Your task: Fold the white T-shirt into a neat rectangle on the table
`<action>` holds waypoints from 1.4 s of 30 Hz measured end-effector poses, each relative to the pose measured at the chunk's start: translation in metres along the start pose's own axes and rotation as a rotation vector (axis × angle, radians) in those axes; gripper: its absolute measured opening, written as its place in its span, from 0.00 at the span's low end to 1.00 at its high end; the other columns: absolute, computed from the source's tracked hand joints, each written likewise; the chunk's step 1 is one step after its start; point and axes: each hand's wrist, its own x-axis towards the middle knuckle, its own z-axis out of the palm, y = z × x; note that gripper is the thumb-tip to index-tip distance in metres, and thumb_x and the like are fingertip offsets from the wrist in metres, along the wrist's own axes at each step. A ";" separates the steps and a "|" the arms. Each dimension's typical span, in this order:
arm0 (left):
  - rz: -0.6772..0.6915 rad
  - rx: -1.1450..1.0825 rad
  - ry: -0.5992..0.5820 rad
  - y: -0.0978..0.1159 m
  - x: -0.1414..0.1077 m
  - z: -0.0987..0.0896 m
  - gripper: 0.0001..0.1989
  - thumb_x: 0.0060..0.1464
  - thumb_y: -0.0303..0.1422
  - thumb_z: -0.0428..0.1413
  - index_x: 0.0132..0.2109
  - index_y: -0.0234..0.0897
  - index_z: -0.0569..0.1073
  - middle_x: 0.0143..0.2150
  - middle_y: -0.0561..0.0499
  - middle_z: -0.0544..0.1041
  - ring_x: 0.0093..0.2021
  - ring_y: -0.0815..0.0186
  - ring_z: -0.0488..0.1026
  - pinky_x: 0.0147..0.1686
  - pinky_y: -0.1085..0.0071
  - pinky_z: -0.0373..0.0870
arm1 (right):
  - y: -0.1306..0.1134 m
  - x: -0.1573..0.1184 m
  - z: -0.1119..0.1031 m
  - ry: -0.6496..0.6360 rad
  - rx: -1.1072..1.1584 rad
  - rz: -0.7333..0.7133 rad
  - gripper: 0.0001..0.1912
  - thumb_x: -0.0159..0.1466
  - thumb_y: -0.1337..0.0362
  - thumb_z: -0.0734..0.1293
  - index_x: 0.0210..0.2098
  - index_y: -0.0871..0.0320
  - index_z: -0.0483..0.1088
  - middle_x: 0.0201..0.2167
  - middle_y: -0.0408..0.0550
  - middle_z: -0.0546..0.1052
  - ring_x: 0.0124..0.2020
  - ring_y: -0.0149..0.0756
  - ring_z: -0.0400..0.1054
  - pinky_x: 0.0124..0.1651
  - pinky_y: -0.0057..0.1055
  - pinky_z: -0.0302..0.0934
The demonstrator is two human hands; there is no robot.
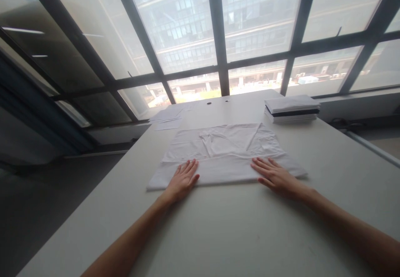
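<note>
A white garment, probably a shirt (225, 170), lies on the table in front of me with its near part folded over into a flat band. Creased cloth and a slanting fold show on its far half. My left hand (183, 179) rests flat on the left part of the band, fingers stretched out and slightly apart. On the right part of the band lies my right hand (275, 176), palm down with its fingers spread. Neither hand grips the cloth; both press on its surface.
The white table (218, 231) reaches to a wall of windows (256, 18). A stack of folded cloth (292, 109), white with a dark layer, stands at the back right. White sheets that look like paper (168, 118) lie at the back left. A cable hole (209, 103) is near the far edge.
</note>
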 end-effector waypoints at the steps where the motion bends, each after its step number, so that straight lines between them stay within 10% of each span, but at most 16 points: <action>1: -0.010 0.002 0.002 -0.001 -0.001 0.001 0.34 0.71 0.52 0.30 0.75 0.40 0.47 0.76 0.47 0.46 0.76 0.54 0.40 0.71 0.49 0.41 | 0.000 0.000 0.000 -0.006 -0.004 0.003 0.31 0.74 0.47 0.51 0.73 0.49 0.49 0.74 0.47 0.49 0.74 0.44 0.39 0.74 0.53 0.35; 42: -0.046 -0.025 0.030 -0.022 0.003 0.011 0.32 0.72 0.50 0.28 0.76 0.44 0.42 0.76 0.49 0.44 0.76 0.54 0.38 0.69 0.45 0.43 | -0.002 0.001 -0.004 0.001 0.026 0.015 0.30 0.74 0.47 0.52 0.73 0.49 0.51 0.73 0.47 0.51 0.74 0.45 0.41 0.74 0.52 0.35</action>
